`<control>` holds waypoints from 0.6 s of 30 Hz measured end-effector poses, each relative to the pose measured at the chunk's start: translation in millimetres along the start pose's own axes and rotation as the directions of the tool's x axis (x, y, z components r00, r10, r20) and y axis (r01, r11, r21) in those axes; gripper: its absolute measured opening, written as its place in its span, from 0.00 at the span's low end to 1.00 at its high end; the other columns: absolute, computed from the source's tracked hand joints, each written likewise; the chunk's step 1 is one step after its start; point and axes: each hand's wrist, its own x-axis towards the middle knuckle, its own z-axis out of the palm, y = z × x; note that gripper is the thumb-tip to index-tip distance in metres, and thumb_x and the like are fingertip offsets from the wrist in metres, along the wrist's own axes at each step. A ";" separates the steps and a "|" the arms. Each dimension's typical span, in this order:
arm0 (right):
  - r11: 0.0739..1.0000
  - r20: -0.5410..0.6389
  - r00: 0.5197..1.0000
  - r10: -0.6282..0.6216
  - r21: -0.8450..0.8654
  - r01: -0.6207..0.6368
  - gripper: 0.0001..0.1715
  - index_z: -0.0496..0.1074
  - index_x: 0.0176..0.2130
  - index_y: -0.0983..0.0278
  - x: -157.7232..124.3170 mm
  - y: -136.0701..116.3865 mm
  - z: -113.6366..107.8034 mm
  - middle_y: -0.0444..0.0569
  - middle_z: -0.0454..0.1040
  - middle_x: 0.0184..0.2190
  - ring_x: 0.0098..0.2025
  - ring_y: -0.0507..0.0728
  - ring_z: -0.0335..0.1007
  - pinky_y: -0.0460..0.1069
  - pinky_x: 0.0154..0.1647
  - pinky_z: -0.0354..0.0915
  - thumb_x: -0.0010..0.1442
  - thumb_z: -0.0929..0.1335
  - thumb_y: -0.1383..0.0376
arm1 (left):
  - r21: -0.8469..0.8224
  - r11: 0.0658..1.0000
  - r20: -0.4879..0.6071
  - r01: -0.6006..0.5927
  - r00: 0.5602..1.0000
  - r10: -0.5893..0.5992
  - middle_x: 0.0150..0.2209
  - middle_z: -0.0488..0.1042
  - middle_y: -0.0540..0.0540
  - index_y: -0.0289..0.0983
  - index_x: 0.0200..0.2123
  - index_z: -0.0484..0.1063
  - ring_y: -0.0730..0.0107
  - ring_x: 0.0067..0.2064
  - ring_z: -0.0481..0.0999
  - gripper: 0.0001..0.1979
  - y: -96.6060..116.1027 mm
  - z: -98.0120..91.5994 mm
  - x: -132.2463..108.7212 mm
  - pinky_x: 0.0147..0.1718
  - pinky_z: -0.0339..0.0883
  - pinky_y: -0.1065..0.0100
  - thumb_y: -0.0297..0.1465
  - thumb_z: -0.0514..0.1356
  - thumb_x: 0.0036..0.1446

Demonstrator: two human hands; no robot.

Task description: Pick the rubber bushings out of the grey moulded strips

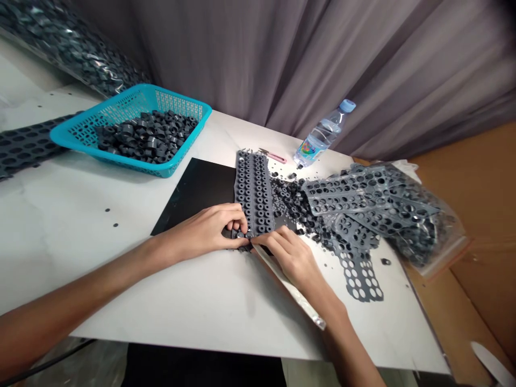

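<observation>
A dark grey rubber strip (253, 188) full of small rings lies on the white table (80, 226), its near end between my hands. My left hand (209, 231) is closed, its fingers pinching small grey rings at the strip's near left corner. My right hand (292, 255) rests just right of that end, fingers curled and pressed on the strip's near edge. Loose rings (290, 201) lie scattered beside the strip.
A turquoise basket (177, 166) heaped with grey rings stands at the back left. Emptied perforated strips (358, 263) and a plastic bag (435, 252) of them lie on the right. A water bottle (322, 134) and pink cutters (274, 156) lie behind. A black mat (197, 188) sits under the strip.
</observation>
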 end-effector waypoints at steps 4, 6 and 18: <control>0.994 0.009 1.000 -0.009 -0.107 0.010 0.13 0.74 0.55 0.65 -1.2 -4.6 3.9 0.50 0.80 0.38 0.37 0.58 0.68 0.53 0.37 0.64 0.75 0.64 0.68 | 0.005 1.000 -0.011 0.008 1.000 -0.008 0.37 0.71 0.51 0.40 0.37 0.73 0.66 0.38 0.71 0.06 1.6 0.6 0.6 0.39 0.64 0.66 0.34 0.66 0.60; 0.991 0.033 0.999 0.008 -0.131 -0.003 0.13 0.73 0.55 0.65 -2.7 -7.2 7.5 0.51 0.79 0.40 0.40 0.60 0.68 0.53 0.40 0.64 0.75 0.64 0.67 | 0.007 1.000 -0.013 0.007 1.000 -0.007 0.37 0.71 0.51 0.40 0.37 0.73 0.66 0.38 0.71 0.06 1.8 1.1 1.3 0.39 0.64 0.66 0.35 0.66 0.60; 0.928 -0.226 0.907 0.354 -0.031 -0.370 0.14 0.71 0.56 0.65 -5.8 8.0 -3.6 0.55 0.78 0.43 0.42 0.61 0.69 0.55 0.43 0.67 0.75 0.64 0.64 | 0.011 1.000 0.019 0.020 1.000 -0.021 0.37 0.71 0.49 0.40 0.37 0.73 0.65 0.39 0.70 0.11 1.0 2.1 3.0 0.40 0.64 0.65 0.41 0.66 0.61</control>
